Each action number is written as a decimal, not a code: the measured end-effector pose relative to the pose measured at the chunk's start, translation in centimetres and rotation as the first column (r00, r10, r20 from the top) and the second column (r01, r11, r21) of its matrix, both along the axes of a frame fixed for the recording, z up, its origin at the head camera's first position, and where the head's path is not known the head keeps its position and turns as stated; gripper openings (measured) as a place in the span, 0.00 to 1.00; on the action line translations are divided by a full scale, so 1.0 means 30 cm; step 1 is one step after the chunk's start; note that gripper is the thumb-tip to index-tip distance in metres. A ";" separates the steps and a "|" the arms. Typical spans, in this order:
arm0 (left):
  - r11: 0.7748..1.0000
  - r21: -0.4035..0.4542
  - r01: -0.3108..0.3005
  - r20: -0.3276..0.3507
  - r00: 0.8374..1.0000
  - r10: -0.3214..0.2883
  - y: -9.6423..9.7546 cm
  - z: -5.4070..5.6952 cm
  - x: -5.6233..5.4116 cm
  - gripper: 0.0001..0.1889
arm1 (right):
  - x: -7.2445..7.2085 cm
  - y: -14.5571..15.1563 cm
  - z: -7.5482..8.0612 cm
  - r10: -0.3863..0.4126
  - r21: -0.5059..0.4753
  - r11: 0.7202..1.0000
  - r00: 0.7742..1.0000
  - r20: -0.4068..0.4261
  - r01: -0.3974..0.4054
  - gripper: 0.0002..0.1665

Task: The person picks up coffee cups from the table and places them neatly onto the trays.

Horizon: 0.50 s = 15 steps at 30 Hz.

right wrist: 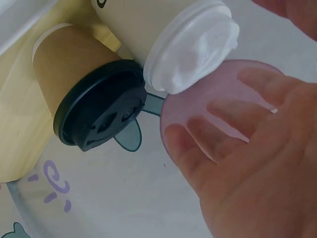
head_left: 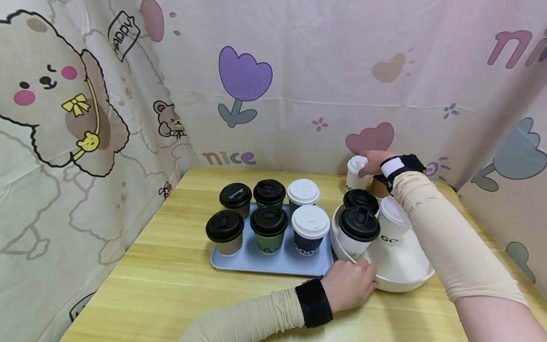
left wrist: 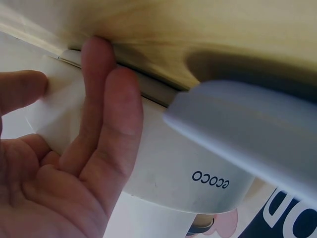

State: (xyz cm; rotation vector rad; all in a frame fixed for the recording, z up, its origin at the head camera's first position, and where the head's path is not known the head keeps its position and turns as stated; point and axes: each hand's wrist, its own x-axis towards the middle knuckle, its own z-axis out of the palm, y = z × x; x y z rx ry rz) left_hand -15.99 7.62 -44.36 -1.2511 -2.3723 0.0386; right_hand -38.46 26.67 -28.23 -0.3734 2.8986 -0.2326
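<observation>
My left hand (head_left: 350,286) is at the front left of a white basin (head_left: 406,280). In the left wrist view its fingers (left wrist: 124,106) lie straight against the basin's wall, marked "ecoco". Beyond the basin, my right hand (head_left: 378,162) is at a white-lidded paper cup (head_left: 355,180). Its fingers (right wrist: 230,116) are spread beside the lid in the right wrist view, with a gap visible. A brown cup with a black lid (right wrist: 99,106) stands close by. Inside the basin are two black-lidded cups (head_left: 359,225) and a white-lidded cup (head_left: 393,221).
Left of the basin, a blue tray (head_left: 256,266) holds several lidded cups, some black-lidded (head_left: 224,226), others white-lidded (head_left: 310,222). The tray's right edge is close against the basin. A patterned curtain (head_left: 299,95) hangs behind the wooden table (head_left: 171,266).
</observation>
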 end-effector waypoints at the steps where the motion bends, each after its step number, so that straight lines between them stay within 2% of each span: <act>1: 1.000 -0.001 0.003 0.002 1.000 -0.003 0.000 0.001 0.000 0.12 | -0.003 -0.002 -0.006 -0.001 -0.001 1.000 1.000 0.012 0.001 0.45; 8: 1.000 0.003 0.013 0.009 1.000 -0.013 0.000 0.001 -0.005 0.11 | 0.007 -0.028 -0.018 -0.079 0.100 0.992 0.996 0.049 0.073 0.49; 15: 1.000 0.023 0.019 0.025 0.999 -0.020 0.002 -0.002 -0.011 0.11 | 0.018 -0.037 -0.021 -0.094 0.173 0.981 0.996 -0.005 0.093 0.43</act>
